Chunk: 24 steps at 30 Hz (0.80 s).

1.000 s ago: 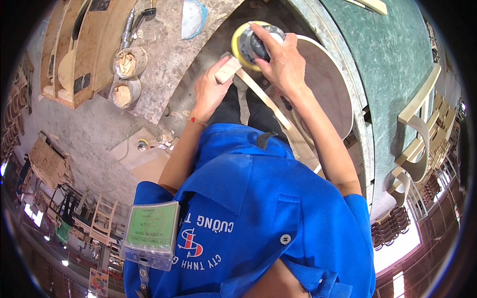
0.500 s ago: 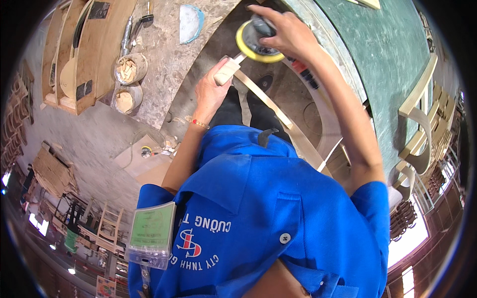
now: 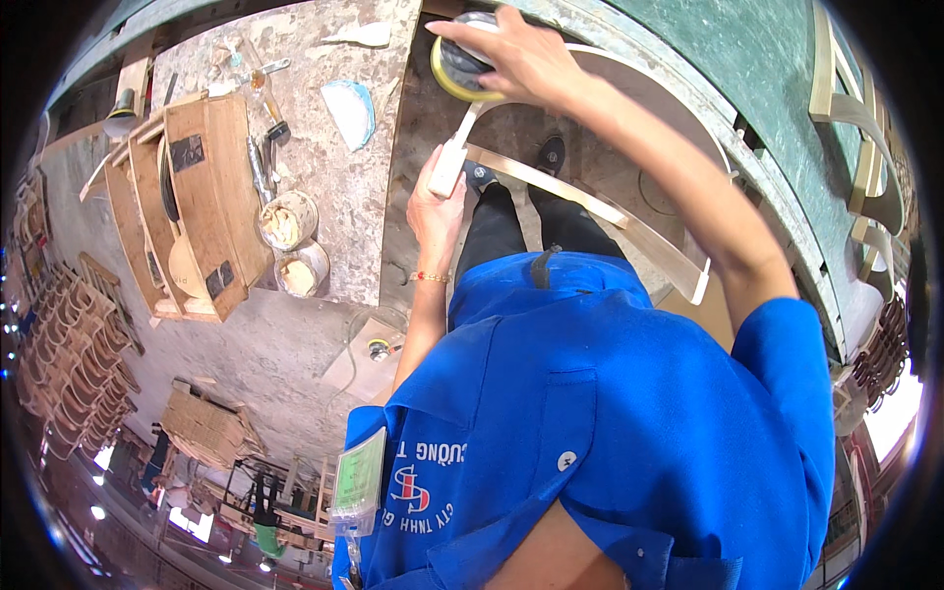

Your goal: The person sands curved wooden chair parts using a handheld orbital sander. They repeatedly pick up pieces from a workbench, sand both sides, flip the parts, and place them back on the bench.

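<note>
Head view: fisheye look down the person's own body; blue work shirt (image 3: 610, 423) fills lower middle, w/ a clear badge holder (image 3: 356, 484) hanging at lower left of it.
Legs: dark trousers (image 3: 511, 231) just above shirt, dark shoe (image 3: 551, 154) beyond.
Left hand: left hand (image 3: 435, 208) sits mid-frame, arm up from shirt, thin bracelet at wrist. Fingers wrapped round the pale end of a curved wooden part (image 3: 590, 211), closed firm on it.
Wooden part: light, narrow curved strip; runs from left hand's grip across to the right, over the legs, other end near right arm. Upper tip rises toward the sander.
Right hand: right hand (image 3: 521, 61) near top centre, arm stretched long from right shoulder. Palm down on top of a round sander (image 3: 462, 64), fingers spread & curled over its body; hold looks snug.
Sander: dark body, yellow disc pad; at top centre, pad against tip of the wooden part, just above left hand.
Workbench: rough grey bench (image 3: 344, 197) left of hands, holds 2 small round tubs (image 3: 290, 241) of pale filler, a pale blue cloth (image 3: 352, 110), hand tools.
Wooden frames: boxy wood pieces (image 3: 192, 206) lie at bench's left.
Far left: rows of stacked chair parts (image 3: 74, 354), blurred at rim.
Far right: green surface (image 3: 728, 59) w/ more curved wood pieces (image 3: 865, 128) on it.
</note>
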### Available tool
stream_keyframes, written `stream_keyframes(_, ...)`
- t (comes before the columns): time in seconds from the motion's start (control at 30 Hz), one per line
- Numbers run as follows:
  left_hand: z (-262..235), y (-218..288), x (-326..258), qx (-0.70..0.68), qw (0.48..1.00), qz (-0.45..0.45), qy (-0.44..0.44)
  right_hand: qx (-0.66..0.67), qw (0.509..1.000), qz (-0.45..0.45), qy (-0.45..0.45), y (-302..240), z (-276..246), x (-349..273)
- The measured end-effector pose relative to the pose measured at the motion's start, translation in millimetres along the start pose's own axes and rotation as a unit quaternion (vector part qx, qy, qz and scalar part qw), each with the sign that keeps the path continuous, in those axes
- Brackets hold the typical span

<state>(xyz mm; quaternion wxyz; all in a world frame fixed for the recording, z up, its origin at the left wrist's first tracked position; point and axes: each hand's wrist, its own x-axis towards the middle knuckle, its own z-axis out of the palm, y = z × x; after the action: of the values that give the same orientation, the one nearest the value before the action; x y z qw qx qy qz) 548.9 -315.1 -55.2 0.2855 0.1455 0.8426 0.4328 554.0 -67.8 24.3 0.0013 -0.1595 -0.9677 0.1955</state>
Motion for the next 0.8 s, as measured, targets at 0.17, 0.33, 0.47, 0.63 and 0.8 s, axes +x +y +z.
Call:
stream_keyframes(0.17, 6, -7, -6, 0.005, 1.0, 0.005, -0.006, 0.175, 0.98, -0.004, 0.098, -8, 38, -74)
stream_keyframes(0.33, 3, -4, -2, -0.008, 1.0, -0.028, -0.012, 0.201, 0.974, -0.007, 0.108, -9, 46, -81)
stream_keyframes(0.47, 3, -6, -2, -0.023, 1.0, 0.005, -0.014, 0.19, 0.967, -0.043, 0.165, 5, 51, -84)
stream_keyframes(0.63, 2, 6, -4, -0.035, 0.999, -0.004, -0.025, 0.161, 0.972, 0.017, 0.173, 10, 51, -79)
stream_keyframes(0.8, 3, 3, -6, -0.011, 0.999, 0.007, -0.045, 0.206, 0.962, -0.028, 0.179, -3, 48, -91)
